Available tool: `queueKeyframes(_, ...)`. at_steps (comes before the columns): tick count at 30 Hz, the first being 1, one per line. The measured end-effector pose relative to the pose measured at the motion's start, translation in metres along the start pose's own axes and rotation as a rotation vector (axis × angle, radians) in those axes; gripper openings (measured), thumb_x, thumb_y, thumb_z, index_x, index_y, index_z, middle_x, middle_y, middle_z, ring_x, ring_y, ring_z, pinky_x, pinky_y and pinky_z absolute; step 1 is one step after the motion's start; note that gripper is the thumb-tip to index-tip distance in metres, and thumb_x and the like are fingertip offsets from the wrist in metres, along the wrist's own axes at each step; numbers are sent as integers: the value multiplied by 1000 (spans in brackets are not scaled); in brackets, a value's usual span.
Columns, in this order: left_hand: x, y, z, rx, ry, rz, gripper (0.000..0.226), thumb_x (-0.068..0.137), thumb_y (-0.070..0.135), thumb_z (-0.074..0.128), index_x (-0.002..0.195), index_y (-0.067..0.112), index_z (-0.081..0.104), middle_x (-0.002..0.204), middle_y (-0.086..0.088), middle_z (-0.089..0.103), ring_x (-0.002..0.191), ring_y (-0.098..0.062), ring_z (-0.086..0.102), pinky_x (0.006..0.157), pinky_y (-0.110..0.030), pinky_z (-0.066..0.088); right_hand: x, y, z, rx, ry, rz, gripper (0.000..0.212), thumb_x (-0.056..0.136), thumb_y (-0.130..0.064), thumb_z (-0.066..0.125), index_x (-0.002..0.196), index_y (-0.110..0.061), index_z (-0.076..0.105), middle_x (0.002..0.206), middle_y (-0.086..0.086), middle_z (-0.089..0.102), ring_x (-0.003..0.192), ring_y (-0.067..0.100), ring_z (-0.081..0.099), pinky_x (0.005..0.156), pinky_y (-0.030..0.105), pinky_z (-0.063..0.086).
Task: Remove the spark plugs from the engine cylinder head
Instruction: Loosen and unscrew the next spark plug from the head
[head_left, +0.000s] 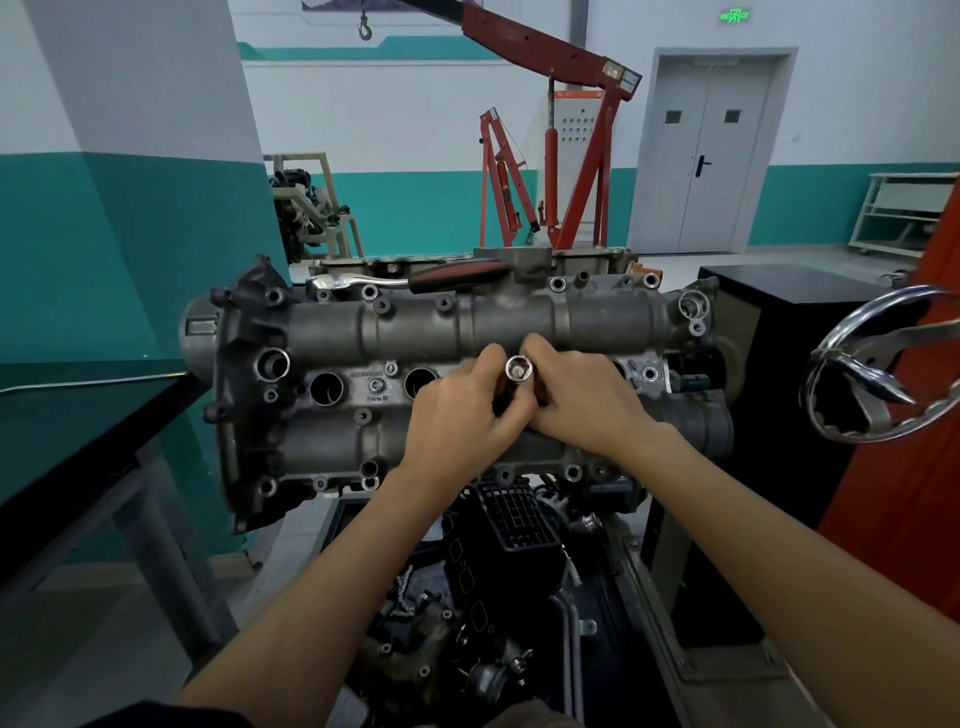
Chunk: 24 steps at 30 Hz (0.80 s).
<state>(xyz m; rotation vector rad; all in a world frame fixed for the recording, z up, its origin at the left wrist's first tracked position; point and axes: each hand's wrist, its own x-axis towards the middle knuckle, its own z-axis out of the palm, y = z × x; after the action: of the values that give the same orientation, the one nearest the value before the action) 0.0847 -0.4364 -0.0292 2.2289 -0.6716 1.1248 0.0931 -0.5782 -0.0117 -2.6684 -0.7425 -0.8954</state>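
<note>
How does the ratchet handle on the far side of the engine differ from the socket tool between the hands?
The ratchet handle lies flat on the cylinder head, untouched; the socket tool stands upright, gripped by the left hand and the right hand. The ratchet handle is long with a dark, red-striped grip; the socket tool shows only a short round open end. The ratchet handle is fully visible; fingers hide the socket tool's lower part. Both have shiny metal.

This is an auto repair workshop, likely a training one. An engine (467, 374) sits bare on a stand with a chrome handwheel (878, 364), a ratchet (405, 280) lies on its far edge, and red hoists (566, 140) stand behind it. A second engine on a frame (306, 208), teal-banded walls and grey double doors (711, 150) fill the background.
</note>
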Motion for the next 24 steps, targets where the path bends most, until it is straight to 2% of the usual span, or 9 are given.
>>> queueKeyframes(3, 0, -2, 3, 24, 2, 3, 31, 89, 38, 47, 72, 12, 50, 54, -4, 54, 46, -23, 53, 45, -26, 28, 1, 0, 1, -32, -11, 16, 24, 82, -37, 52, 84, -13, 52, 72, 3, 64, 69, 27, 60, 53, 30, 31)
queueKeyframes(5, 1, -3, 4, 38, 14, 4, 33, 89, 36, 54, 71, 9, 57, 54, -6, 56, 47, -25, 54, 47, -26, 30, 1, 1, 2, -46, 1, 17, 26, 83, -39, 53, 82, -15, 62, 70, 5, 65, 68, 25, 61, 54, 28, 30)
queueKeyframes(7, 2, -3, 3, 32, 14, 1, 43, 89, 44, 49, 70, 8, 61, 55, -6, 57, 49, -23, 55, 47, -27, 32, 1, 1, 0, -7, 14, 18, 23, 85, -33, 56, 78, -14, 65, 68, 8, 65, 66, 28, 60, 54, 27, 28)
queueKeyframes(10, 1, -3, 3, 39, 8, 17, 52, 88, 51, 37, 69, 7, 59, 55, -3, 56, 49, -19, 52, 46, -28, 34, 0, 0, 0, -3, 37, -9, 20, 85, -27, 53, 79, -11, 64, 71, 13, 66, 66, 34, 60, 55, 28, 28)
queueKeyframes(13, -1, -2, 2, 48, 4, 17, 44, 87, 45, 36, 73, 7, 56, 55, 1, 51, 47, -17, 50, 44, -26, 30, 1, 0, 1, -57, 6, -19, 19, 86, -27, 50, 93, -9, 52, 78, 10, 66, 72, 34, 60, 55, 31, 27)
queueKeyframes(16, 0, -1, 2, 29, 5, 8, 39, 86, 41, 35, 75, 7, 52, 54, 5, 47, 44, -16, 48, 40, -24, 26, 1, 1, 1, -9, -8, 14, 26, 86, -29, 53, 99, -9, 44, 72, 6, 63, 66, 31, 60, 52, 30, 26)
queueKeyframes(18, 0, -1, 2, 43, 7, 25, 39, 88, 40, 36, 75, 8, 53, 54, 2, 51, 44, -18, 50, 40, -26, 31, 2, 1, 1, -19, -13, 22, 24, 85, -33, 51, 95, -11, 47, 73, 6, 64, 67, 30, 60, 53, 30, 29)
queueKeyframes(21, 1, -2, 2, 55, 25, 42, 42, 90, 39, 39, 68, 7, 55, 52, -4, 55, 44, -22, 53, 40, -29, 36, 2, 2, 2, -42, -18, 12, 22, 85, -36, 51, 70, -21, 43, 69, 5, 64, 66, 28, 60, 53, 28, 26)
queueKeyframes(24, 1, -2, 2, 48, 42, 58, 45, 90, 40, 42, 61, 7, 52, 48, -5, 52, 41, -23, 51, 40, -28, 34, 2, 2, 3, -31, 17, 23, 28, 86, -33, 47, 69, -15, 58, 69, 10, 66, 68, 33, 60, 54, 28, 26)
